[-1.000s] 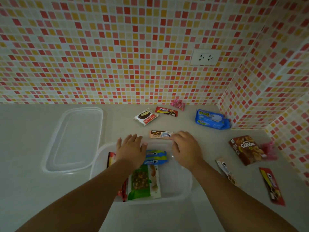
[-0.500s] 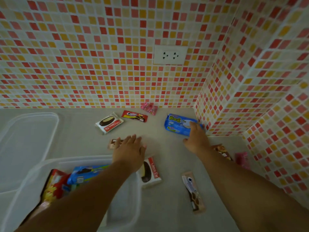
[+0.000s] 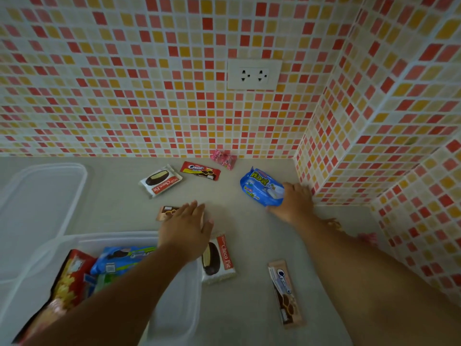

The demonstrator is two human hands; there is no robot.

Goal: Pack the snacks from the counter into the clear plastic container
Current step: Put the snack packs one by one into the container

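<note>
The clear plastic container (image 3: 189,303) sits at the lower left and holds a red snack bag (image 3: 66,285) and a blue cookie pack (image 3: 117,258). My left hand (image 3: 185,228) hovers flat over the counter, fingers straight, partly covering a small brown snack pack (image 3: 166,211). My right hand (image 3: 293,203) reaches into the corner and grips the right end of a blue snack pack (image 3: 258,187), thumb under its lower edge. Loose on the counter lie two Choco Pie packs (image 3: 161,183) (image 3: 220,258), a red cream biscuit pack (image 3: 200,170), a pink candy (image 3: 223,158) and a brown cream biscuit bar (image 3: 285,293).
The container's clear lid (image 3: 37,203) lies at the left. Tiled walls form a corner close to my right hand, with a wall socket (image 3: 254,74) above. A brown box (image 3: 334,224) and a pink wrapper (image 3: 368,238) peek out behind my right forearm.
My view has swung right. My right hand left the container, reached the corner and closed on the blue pack, which has tilted. My left hand moved from the container to above the small brown pack.
</note>
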